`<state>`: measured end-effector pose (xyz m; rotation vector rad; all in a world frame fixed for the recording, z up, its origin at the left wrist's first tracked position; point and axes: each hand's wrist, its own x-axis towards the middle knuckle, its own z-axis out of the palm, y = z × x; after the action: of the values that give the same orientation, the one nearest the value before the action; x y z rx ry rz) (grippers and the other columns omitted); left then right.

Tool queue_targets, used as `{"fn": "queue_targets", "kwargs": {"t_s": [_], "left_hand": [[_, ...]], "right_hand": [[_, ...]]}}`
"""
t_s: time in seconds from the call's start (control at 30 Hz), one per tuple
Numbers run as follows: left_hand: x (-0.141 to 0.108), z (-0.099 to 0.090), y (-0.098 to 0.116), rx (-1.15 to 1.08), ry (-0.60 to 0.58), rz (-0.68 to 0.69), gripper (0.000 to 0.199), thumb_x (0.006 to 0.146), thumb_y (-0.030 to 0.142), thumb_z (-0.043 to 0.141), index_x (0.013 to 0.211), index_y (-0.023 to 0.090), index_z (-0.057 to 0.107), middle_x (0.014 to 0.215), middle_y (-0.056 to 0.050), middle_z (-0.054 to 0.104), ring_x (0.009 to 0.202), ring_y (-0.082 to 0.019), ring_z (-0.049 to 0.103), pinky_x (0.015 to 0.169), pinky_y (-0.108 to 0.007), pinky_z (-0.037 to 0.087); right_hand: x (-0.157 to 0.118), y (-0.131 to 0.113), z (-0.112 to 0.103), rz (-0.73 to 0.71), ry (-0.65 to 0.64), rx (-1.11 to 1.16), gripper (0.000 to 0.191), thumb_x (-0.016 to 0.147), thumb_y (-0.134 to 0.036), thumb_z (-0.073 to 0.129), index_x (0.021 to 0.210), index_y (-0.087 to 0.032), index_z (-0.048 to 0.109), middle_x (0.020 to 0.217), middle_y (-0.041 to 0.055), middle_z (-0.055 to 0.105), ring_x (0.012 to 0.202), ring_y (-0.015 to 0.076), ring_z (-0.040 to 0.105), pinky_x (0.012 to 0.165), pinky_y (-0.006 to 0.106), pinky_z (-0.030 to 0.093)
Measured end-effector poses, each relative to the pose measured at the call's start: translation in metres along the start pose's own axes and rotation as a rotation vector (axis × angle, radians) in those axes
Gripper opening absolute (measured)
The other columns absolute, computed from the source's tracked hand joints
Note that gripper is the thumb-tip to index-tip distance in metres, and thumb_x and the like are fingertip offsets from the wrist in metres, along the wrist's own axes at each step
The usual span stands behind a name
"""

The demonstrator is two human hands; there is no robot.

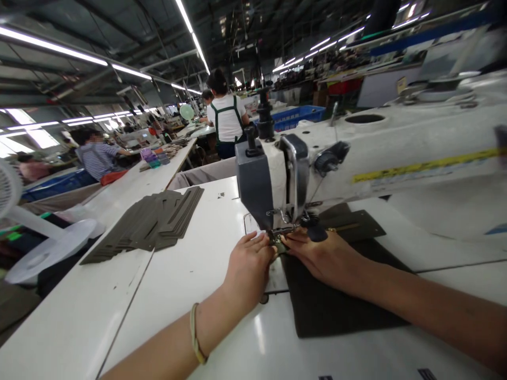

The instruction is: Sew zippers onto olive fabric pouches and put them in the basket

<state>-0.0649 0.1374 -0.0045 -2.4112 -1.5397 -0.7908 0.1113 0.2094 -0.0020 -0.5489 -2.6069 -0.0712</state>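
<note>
A dark fabric piece [328, 306] lies on the white machine table, its upper left corner by the needle area of a sewing machine [255, 179]. My left hand [249, 264] is beside the presser foot, its fingers bent together at the fabric's edge; what they pinch is too small to name. On the right side of the needle, my right hand [325, 258] rests on the dark fabric with its fingers reaching to the foot. Another dark piece with a slot [360, 224] lies behind my right hand. The needle tip is hidden.
Stacked dark fabric pieces [158, 219] lie on the table at left. A white fan [55, 243] stands at the left edge. Beyond are a person in a white shirt [229, 119], a person in a striped shirt [95, 158] and a blue crate [301, 116].
</note>
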Motion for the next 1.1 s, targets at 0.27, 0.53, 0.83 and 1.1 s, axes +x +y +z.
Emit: {"fn": "queue_targets", "kwargs": {"t_s": [0.27,0.53,0.83,1.1], "left_hand": [[0.002,0.001,-0.003,-0.023,-0.024,-0.023,0.011,0.085,0.013,0.055,0.076,0.016,0.061,0.093,-0.005,0.07,0.091,-0.017,0.065,0.092,-0.033,0.044],[0.004,-0.001,-0.004,-0.015,-0.037,-0.021,0.012,0.085,0.011,0.054,0.077,0.016,0.062,0.092,-0.005,0.07,0.09,-0.017,0.065,0.092,-0.034,0.045],[0.007,0.002,-0.004,-0.026,-0.03,-0.065,0.013,0.087,0.014,0.052,0.077,0.015,0.06,0.089,-0.006,0.07,0.086,-0.017,0.066,0.092,-0.035,0.046],[0.001,-0.002,-0.001,-0.007,0.003,-0.022,0.013,0.086,0.013,0.052,0.077,0.017,0.061,0.092,-0.005,0.07,0.092,-0.016,0.065,0.09,-0.034,0.047]], "right_hand": [[0.002,0.003,0.006,-0.035,0.064,0.001,0.02,0.084,-0.009,0.044,0.087,-0.015,0.063,0.096,0.0095,0.068,0.086,0.0194,0.063,0.076,0.03,0.05],[0.002,0.004,0.005,-0.008,0.0,-0.028,0.023,0.087,-0.013,0.042,0.092,-0.016,0.064,0.099,0.0094,0.068,0.089,0.0208,0.063,0.077,0.032,0.05],[0.003,0.008,0.011,0.002,0.031,-0.002,0.024,0.087,-0.014,0.042,0.095,-0.014,0.065,0.093,0.0103,0.069,0.085,0.0219,0.064,0.074,0.034,0.051],[-0.004,0.003,0.012,0.015,0.11,0.027,0.025,0.087,-0.016,0.04,0.094,-0.015,0.065,0.095,0.0096,0.068,0.087,0.0213,0.063,0.078,0.034,0.05]]}}
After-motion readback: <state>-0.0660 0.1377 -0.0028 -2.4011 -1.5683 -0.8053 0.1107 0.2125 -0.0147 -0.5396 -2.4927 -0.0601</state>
